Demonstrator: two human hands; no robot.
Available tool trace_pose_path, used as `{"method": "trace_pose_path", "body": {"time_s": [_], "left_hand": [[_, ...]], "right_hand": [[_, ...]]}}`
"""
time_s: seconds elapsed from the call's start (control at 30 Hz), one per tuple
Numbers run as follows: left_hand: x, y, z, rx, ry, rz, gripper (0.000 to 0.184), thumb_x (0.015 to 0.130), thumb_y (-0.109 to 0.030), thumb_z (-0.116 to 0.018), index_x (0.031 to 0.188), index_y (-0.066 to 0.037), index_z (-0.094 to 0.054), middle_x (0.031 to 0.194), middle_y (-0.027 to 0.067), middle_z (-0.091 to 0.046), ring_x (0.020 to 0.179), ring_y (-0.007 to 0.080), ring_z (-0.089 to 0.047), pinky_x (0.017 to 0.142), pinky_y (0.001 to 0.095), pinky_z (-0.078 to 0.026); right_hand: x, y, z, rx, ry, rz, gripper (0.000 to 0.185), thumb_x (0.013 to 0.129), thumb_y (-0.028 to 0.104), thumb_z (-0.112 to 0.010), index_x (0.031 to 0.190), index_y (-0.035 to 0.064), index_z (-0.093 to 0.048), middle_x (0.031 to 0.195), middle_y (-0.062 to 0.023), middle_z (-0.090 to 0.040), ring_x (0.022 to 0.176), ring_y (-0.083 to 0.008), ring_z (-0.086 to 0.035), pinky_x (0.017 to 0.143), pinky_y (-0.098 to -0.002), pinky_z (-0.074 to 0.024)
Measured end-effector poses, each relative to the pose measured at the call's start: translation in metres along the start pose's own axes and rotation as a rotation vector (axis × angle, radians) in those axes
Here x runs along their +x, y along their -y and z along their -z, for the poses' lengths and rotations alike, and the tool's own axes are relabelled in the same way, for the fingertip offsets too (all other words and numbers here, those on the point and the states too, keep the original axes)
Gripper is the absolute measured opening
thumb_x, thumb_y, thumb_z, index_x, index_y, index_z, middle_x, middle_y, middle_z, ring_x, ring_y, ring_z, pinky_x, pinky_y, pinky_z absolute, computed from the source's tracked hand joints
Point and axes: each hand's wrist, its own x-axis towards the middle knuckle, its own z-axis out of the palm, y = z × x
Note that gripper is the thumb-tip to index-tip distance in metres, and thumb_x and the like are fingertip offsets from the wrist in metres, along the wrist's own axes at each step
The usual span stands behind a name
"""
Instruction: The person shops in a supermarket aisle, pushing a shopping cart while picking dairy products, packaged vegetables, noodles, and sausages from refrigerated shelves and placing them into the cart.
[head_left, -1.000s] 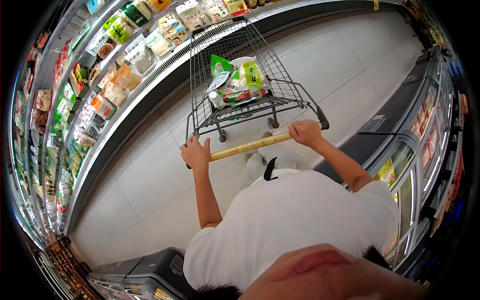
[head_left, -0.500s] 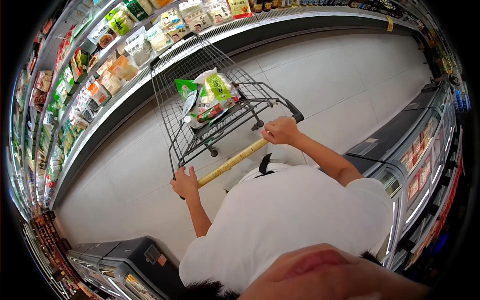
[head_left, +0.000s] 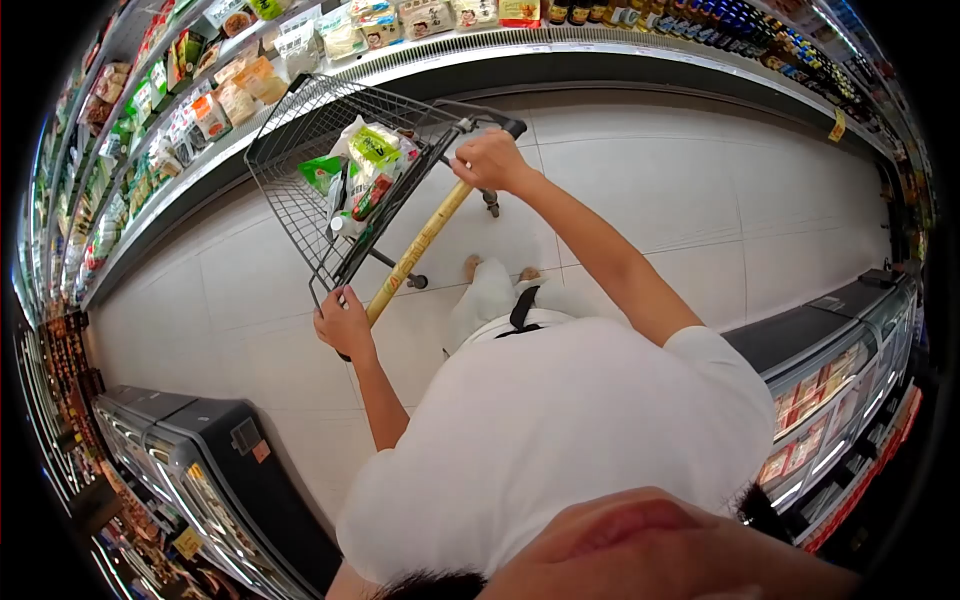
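Observation:
A dark wire shopping cart [head_left: 290, 135] stands in front of me, angled to the left. Its yellow push handle [head_left: 420, 245] runs slantwise between my hands. My right hand [head_left: 490, 160] is wrapped round the far end of the handle. My left hand [head_left: 343, 325] grips the near end, with its thumb raised beside the bar. Inside the basket lie several packaged groceries: a green bag [head_left: 321, 172], a white and lime-green food package [head_left: 372, 148], a red and green pack [head_left: 373, 196] and a bottle with a white cap [head_left: 345, 225].
A refrigerated shelf [head_left: 480, 45] with bagged foods and dark bottles [head_left: 690, 30] curves along the far side, close to the cart's front. Freezer cases stand at lower left [head_left: 235, 450] and right [head_left: 815, 330]. Tiled floor [head_left: 640, 180] lies between them.
The cart has swung to the left, its front turning along the shelf. My right hand has moved up and left with the handle, my left hand slightly left and down. Both keep their grip.

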Motion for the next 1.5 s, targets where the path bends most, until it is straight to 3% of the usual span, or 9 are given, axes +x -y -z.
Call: {"method": "trace_pose_path", "body": {"time_s": [0.1,0.2,0.33,0.8,0.97,1.1,1.2,1.37,1.5], "left_hand": [[-0.026,-0.042,-0.005,-0.041,-0.027,-0.031,0.029,0.091,-0.041,-0.060,0.095,-0.016,-0.073,0.100,0.0064,-0.070,0.118,0.0334,-0.053,0.101,0.0459,-0.038],[-0.024,-0.072,-0.010,-0.063,-0.070,-0.046,0.028,0.092,-0.036,-0.058,0.093,-0.011,-0.072,0.093,0.0055,-0.071,0.094,0.0272,-0.063,0.095,0.0427,-0.040],[-0.023,-0.115,0.005,-0.094,-0.059,0.024,0.029,0.093,-0.035,-0.057,0.092,-0.010,-0.072,0.085,0.0062,-0.070,0.086,0.0267,-0.063,0.095,0.0403,-0.041],[-0.026,-0.191,0.017,-0.114,0.143,0.096,0.025,0.093,-0.030,-0.056,0.093,-0.010,-0.070,0.092,0.0048,-0.070,0.084,0.0283,-0.063,0.077,0.0405,-0.046],[-0.034,-0.215,0.037,-0.158,0.294,0.348,0.029,0.095,-0.032,-0.054,0.100,-0.007,-0.069,0.095,0.0079,-0.070,0.087,0.0303,-0.063,0.078,0.0409,-0.048],[-0.026,-0.214,0.024,-0.185,0.281,0.351,0.030,0.095,-0.029,-0.055,0.101,-0.004,-0.069,0.099,0.0114,-0.070,0.092,0.0309,-0.063,0.080,0.0410,-0.048],[-0.015,-0.272,0.022,-0.212,0.203,0.285,0.030,0.095,-0.027,-0.055,0.109,-0.003,-0.066,0.108,0.0131,-0.068,0.098,0.0337,-0.061,0.090,0.0442,-0.043],[0.040,-0.398,-0.008,-0.327,0.042,0.256,0.035,0.096,-0.029,-0.056,0.120,-0.004,-0.060,0.122,0.0124,-0.062,0.110,0.0341,-0.056,0.103,0.0476,-0.035],[0.061,-0.461,-0.040,-0.059,0.097,0.225,0.038,0.097,-0.036,-0.053,0.123,-0.009,-0.060,0.125,0.0088,-0.061,0.113,0.0319,-0.054,0.104,0.0519,-0.030]], "right_hand": [[0.009,-0.034,0.011,0.046,0.041,-0.020,0.025,0.083,0.029,-0.058,0.064,0.0141,-0.065,0.063,-0.0028,-0.065,0.063,-0.0215,-0.064,0.067,-0.0368,-0.0424],[0.039,-0.063,0.004,0.073,0.132,0.014,0.026,0.083,0.027,-0.056,0.062,0.0132,-0.061,0.064,-0.0033,-0.064,0.063,-0.0221,-0.063,0.066,-0.0364,-0.0415],[0.079,-0.089,0.008,0.091,0.176,0.099,0.027,0.086,0.027,-0.056,0.063,0.0125,-0.059,0.061,-0.0030,-0.062,0.060,-0.0218,-0.060,0.064,-0.0357,-0.0396],[0.146,-0.132,0.017,0.200,0.167,0.264,0.021,0.083,0.023,-0.061,0.064,0.0139,-0.062,0.059,0.0006,-0.058,0.059,-0.0182,-0.059,0.063,-0.0328,-0.0383],[0.150,-0.140,0.038,0.250,0.201,0.264,0.017,0.084,0.022,-0.063,0.069,0.0136,-0.063,0.062,0.0005,-0.057,0.062,-0.0181,-0.057,0.064,-0.0322,-0.0376],[0.167,-0.168,0.055,0.758,0.282,-0.043,0.015,0.087,0.020,-0.068,0.079,0.0074,-0.069,0.071,-0.0024,-0.061,0.067,-0.0158,-0.059,0.063,-0.0291,-0.0440],[0.159,-0.232,0.057,1.279,-0.078,-0.637,0.018,0.094,0.017,-0.063,0.094,0.0012,-0.069,0.086,-0.0047,-0.068,0.080,-0.0093,-0.062,0.073,-0.0225,-0.0497],[0.130,-0.422,-0.006,1.125,-0.123,-1.253,0.025,0.096,0.026,-0.059,0.108,0.0042,-0.065,0.099,-0.0042,-0.067,0.084,-0.0101,-0.062,0.073,-0.0248,-0.0508],[0.094,-0.563,-0.063,0.732,0.137,-1.195,0.029,0.094,0.026,-0.061,0.114,0.0066,-0.063,0.099,-0.0009,-0.063,0.084,-0.0104,-0.058,0.074,-0.0267,-0.0485]]}}
